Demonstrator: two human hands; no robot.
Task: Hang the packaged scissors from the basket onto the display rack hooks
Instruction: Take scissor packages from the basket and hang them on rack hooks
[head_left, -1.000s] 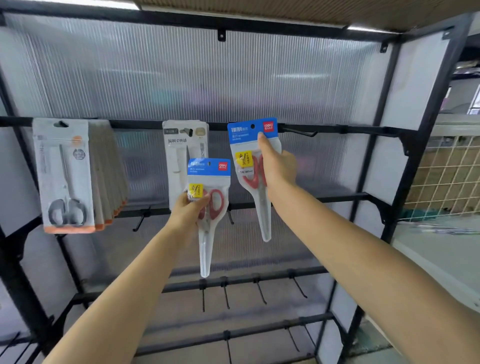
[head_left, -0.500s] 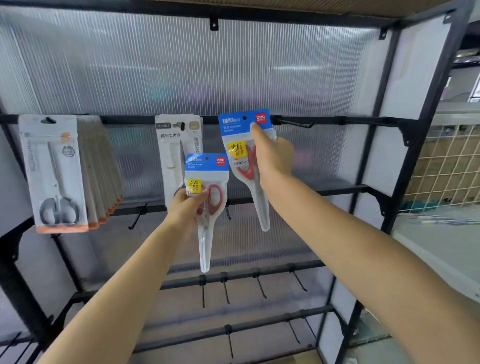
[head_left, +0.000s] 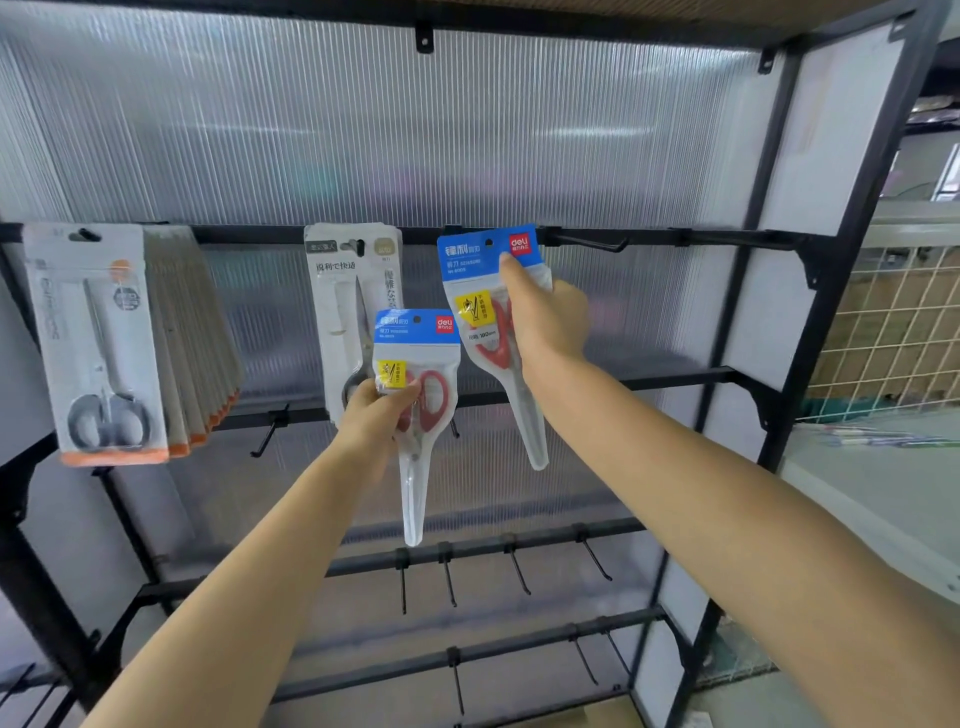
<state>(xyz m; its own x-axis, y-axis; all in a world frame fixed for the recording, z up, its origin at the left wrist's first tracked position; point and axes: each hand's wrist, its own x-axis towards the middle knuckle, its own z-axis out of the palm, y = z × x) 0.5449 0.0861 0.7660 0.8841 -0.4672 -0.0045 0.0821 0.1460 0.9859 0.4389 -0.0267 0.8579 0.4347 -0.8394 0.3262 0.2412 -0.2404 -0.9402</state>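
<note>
My right hand (head_left: 545, 322) grips a red-handled scissors pack with a blue header (head_left: 485, 254), held up against the rack's top bar (head_left: 727, 239); its hang hole lies at bar height, left of a bare hook (head_left: 592, 241). Whether the pack sits on a hook is hidden. My left hand (head_left: 376, 410) holds a second red-handled scissors pack (head_left: 418, 364) lower down, blades pointing downward. The basket is out of view.
A thick row of grey-and-orange scissors packs (head_left: 104, 343) hangs at the top left. A white scissors pack (head_left: 353, 291) hangs in the middle, behind my left hand. Lower bars carry several bare hooks (head_left: 449, 577). A wire grid (head_left: 898, 332) stands at right.
My right hand has brought its pack slightly up and toward the top bar. The left hand keeps its pack at about the same place. The camera has tilted a little.
</note>
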